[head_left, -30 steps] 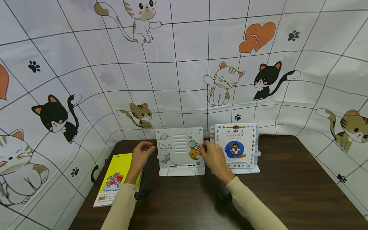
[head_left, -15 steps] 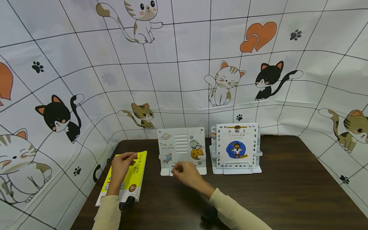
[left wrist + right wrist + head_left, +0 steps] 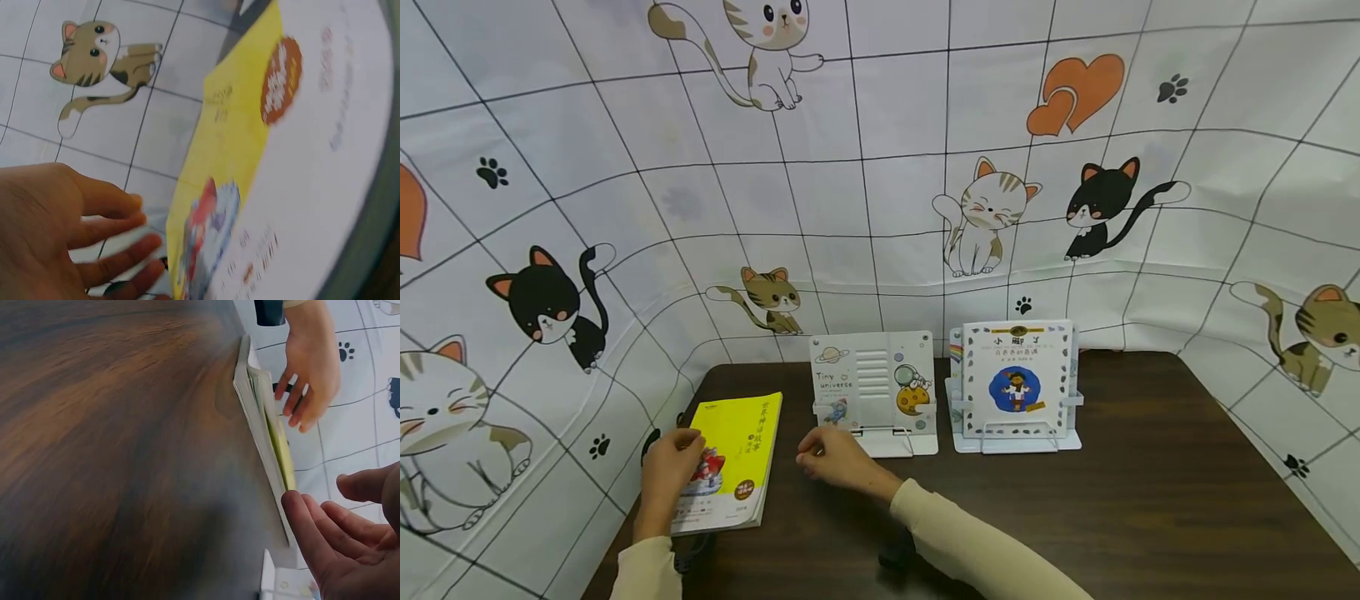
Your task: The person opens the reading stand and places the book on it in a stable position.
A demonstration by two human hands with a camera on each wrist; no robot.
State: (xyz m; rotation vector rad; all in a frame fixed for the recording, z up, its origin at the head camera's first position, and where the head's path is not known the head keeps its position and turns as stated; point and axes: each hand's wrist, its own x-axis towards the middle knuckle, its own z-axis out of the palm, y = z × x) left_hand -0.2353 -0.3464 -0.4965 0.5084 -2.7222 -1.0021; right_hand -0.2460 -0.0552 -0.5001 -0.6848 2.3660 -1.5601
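A yellow and white paperback book (image 3: 730, 458) lies flat on the left of the table, with a red and blue picture on its cover. My left hand (image 3: 668, 475) hovers at the book's left edge, fingers loosely bent and holding nothing; the left wrist view shows a gap between the hand (image 3: 81, 231) and the cover. To the right of the book, my right hand (image 3: 842, 461) hangs above the table, in front of a white book stand (image 3: 872, 379) printed "Tiny universe". Its fingers (image 3: 312, 531) are spread and grip nothing.
A second stand (image 3: 1070, 440) on the right holds an upright white picture book (image 3: 1017, 350) with a blue circle on its cover. Behind the dark wooden table (image 3: 1150, 483) hangs a white gridded cloth (image 3: 895, 200) printed with cats.
My left hand has moved left and toward the front, from beside the stand to the book's left edge. My right hand has come left from the stand's right side to near the book.
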